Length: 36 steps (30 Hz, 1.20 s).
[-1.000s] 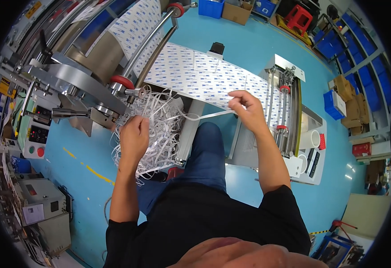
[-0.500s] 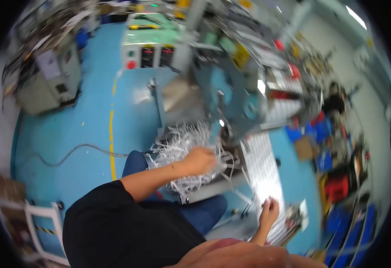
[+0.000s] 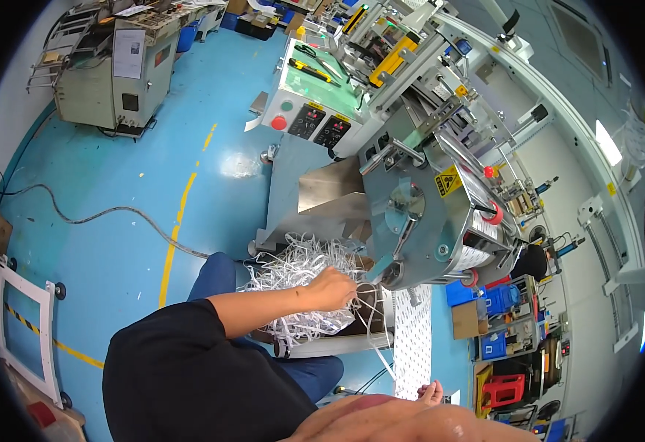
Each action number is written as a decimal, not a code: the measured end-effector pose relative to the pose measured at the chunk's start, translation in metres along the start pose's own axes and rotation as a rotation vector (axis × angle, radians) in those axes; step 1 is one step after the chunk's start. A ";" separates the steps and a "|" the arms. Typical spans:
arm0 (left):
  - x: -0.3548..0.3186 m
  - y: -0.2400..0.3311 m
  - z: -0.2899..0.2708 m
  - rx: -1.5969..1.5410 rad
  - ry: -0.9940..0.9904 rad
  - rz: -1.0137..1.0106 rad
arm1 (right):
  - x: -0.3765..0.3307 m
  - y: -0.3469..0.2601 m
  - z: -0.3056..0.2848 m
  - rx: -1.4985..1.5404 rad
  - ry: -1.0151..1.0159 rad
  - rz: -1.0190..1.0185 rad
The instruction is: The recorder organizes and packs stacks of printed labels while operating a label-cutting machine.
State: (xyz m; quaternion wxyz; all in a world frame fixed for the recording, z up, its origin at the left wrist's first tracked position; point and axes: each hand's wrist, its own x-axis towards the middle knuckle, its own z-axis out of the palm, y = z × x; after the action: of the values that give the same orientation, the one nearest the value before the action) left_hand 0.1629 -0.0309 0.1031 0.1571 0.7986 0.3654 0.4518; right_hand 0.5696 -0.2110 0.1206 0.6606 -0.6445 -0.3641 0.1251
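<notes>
Clock directions are from the middle of the view. Left hand (image 3: 330, 289) at 6 o'clock, just below centre, resting over a tangled heap of white strips (image 3: 306, 267). Fingers curled in, clenched; can't tell if a strip is pinched inside. Right hand (image 3: 431, 393) at 5 o'clock, mostly hidden behind the wearer's chin, only some fingers showing; can't tell if it grips anything.

Heap sits in an open bin (image 3: 337, 345) at 6 o'clock, piled up around the rim. Loose strip (image 3: 381, 358) loops out to the left hand's 3 o'clock, then drops to 5 o'clock beside the printed sheet (image 3: 413, 342); its lower end runs out of clear sight near the right hand. Sheet is at 5 o'clock, below the roller machine (image 3: 429, 199).

Status, my read: partway. Plenty of strip already piled in the bin; the loose length is not yet in with the rest. Sheet's far end is hidden, so can't judge how much remains there.

Around: green-topped bench (image 3: 322, 74) at 12 with red button (image 3: 279, 122) on its front, blue bins near 4, hose (image 3: 127, 209) at 9
</notes>
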 end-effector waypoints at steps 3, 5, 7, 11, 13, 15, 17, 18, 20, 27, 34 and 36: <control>-0.007 -0.001 -0.019 -0.005 0.018 -0.027 | 0.000 0.002 0.000 0.006 -0.022 -0.004; -0.011 0.001 -0.028 0.007 0.014 -0.043 | -0.002 0.001 0.000 -0.007 -0.030 -0.008; -0.018 0.002 -0.037 0.014 -0.008 -0.066 | -0.006 -0.005 0.004 -0.008 -0.009 0.004; -0.021 -0.003 -0.057 0.061 0.028 -0.106 | -0.012 -0.014 0.007 -0.036 0.023 0.002; -0.027 -0.011 -0.064 0.051 0.018 -0.144 | -0.009 -0.013 0.011 -0.034 -0.020 -0.012; -0.033 -0.015 -0.069 0.026 0.017 -0.170 | -0.009 -0.015 0.013 -0.036 -0.029 -0.009; -0.038 -0.021 -0.067 0.004 0.027 -0.192 | -0.012 -0.021 0.018 -0.040 -0.032 -0.015; -0.039 -0.022 -0.066 -0.022 0.044 -0.212 | -0.013 -0.020 0.017 -0.041 -0.027 -0.009; -0.040 -0.022 -0.066 -0.040 0.047 -0.217 | -0.013 -0.016 0.014 -0.024 -0.042 -0.014; -0.040 -0.019 -0.069 -0.111 0.068 -0.178 | -0.017 -0.004 -0.003 -0.041 -0.035 -0.011; -0.049 -0.039 -0.074 -0.038 0.097 -0.142 | -0.015 -0.024 0.009 -0.129 -0.061 -0.065; -0.029 -0.031 -0.061 -0.063 -0.030 -0.198 | -0.016 -0.012 -0.001 -0.105 -0.012 0.009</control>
State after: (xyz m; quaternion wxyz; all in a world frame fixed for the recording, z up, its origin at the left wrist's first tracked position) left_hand 0.0885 -0.0350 0.1006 0.2314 0.7598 0.4258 0.4334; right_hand 0.5553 -0.2239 0.1270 0.6230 -0.6793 -0.3712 0.1123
